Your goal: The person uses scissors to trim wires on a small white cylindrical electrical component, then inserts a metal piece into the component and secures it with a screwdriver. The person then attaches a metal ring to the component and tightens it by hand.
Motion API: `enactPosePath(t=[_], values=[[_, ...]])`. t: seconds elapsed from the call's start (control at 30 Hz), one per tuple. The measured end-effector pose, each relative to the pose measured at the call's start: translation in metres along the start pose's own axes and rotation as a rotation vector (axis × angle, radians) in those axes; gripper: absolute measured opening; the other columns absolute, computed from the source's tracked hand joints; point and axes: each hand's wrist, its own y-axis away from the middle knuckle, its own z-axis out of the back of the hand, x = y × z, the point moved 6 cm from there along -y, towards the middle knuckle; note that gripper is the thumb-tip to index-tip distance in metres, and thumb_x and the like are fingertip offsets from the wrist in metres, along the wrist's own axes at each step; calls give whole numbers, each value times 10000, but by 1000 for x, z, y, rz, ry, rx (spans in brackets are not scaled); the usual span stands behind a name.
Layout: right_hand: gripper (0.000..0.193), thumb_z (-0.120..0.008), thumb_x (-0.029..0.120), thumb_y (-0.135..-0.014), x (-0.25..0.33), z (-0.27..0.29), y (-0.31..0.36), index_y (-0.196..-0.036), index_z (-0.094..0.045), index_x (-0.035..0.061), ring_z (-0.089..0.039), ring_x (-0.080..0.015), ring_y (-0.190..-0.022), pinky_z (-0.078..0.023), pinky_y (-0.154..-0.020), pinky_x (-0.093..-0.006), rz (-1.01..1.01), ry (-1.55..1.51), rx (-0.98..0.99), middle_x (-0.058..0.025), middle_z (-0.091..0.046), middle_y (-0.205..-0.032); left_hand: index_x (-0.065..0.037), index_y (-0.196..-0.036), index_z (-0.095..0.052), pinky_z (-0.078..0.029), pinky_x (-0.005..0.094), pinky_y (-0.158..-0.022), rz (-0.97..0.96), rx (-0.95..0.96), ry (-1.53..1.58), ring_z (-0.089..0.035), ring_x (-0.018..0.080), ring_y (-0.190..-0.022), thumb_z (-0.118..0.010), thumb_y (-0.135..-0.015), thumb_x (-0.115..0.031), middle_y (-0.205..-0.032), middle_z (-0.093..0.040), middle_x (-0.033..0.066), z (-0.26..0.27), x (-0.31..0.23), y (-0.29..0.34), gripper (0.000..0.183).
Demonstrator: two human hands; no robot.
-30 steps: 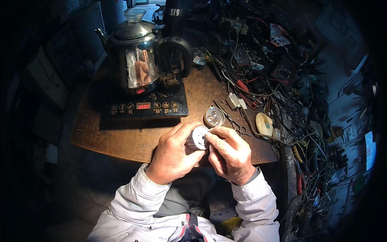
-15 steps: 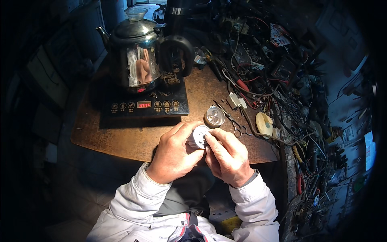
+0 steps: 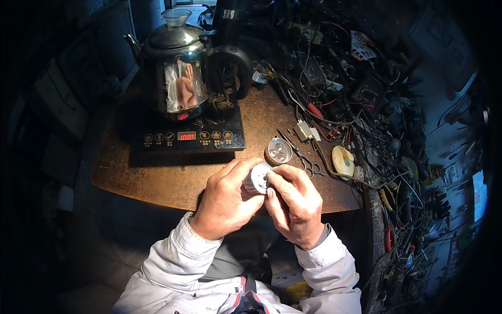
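Note:
My left hand (image 3: 226, 194) is closed around a small silver LED lamp housing (image 3: 256, 179) with a ribbed side, its pale round face turned up and to the right. Dark spots, perhaps holes or screws, show on that face. My right hand (image 3: 297, 201) has thumb and fingers closed in a pinch at the face's right side; whatever lies between the fingertips is hidden. Just beyond the hands, a round lens piece (image 3: 278, 151) with three small lenses rests on the wooden table. Beside it lie dark-handled scissors (image 3: 310, 166).
A metal kettle (image 3: 180, 47) stands on a black induction cooker (image 3: 188, 144) at the back left. Cables, a white connector (image 3: 305, 131), a cream round part (image 3: 343, 161) and heaped tools crowd the right. The wooden table's (image 3: 151, 175) curved front edge runs beneath my hands.
My right hand's fingers have shifted slightly on the housing's face, showing more of its dark middle. The left hand holds its place.

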Motion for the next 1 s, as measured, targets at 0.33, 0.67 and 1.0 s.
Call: enactPosePath(t=[0.33, 0.67, 1.0], values=[[357, -760, -58, -881, -3, 1, -1, -1236, -742, -28, -759, -352, -1051, -629, -876, -391, -120, -176, -24, -229, -685, -1197, 53, -1372, -616, -630, 293, -951, 50, 29, 139, -723, 178, -1145, -780, -839, 134, -1244, -688, 109, -2, 5, 1, 564], [317, -730, -28, -925, -16, 10, 0, -1242, -737, -42, -767, -318, -1013, -614, -877, -363, -152, -179, -74, -220, -727, -1202, 45, -1389, -599, -633, 319, -971, 52, 36, 134, -729, 188, -1151, -816, -848, 115, -1235, -708, 113, -1, 6, 1, 587], [146, -731, -17, -908, -88, 77, 4, -1047, -750, -58, -727, -263, -813, -565, -734, -338, -458, 118, -152, -161, -733, -927, 57, -1411, -563, -635, 298, -883, 48, 14, 118, -739, 161, -1050, -799, -849, 113, -1173, -714, 113, 0, 11, 2, 612]])
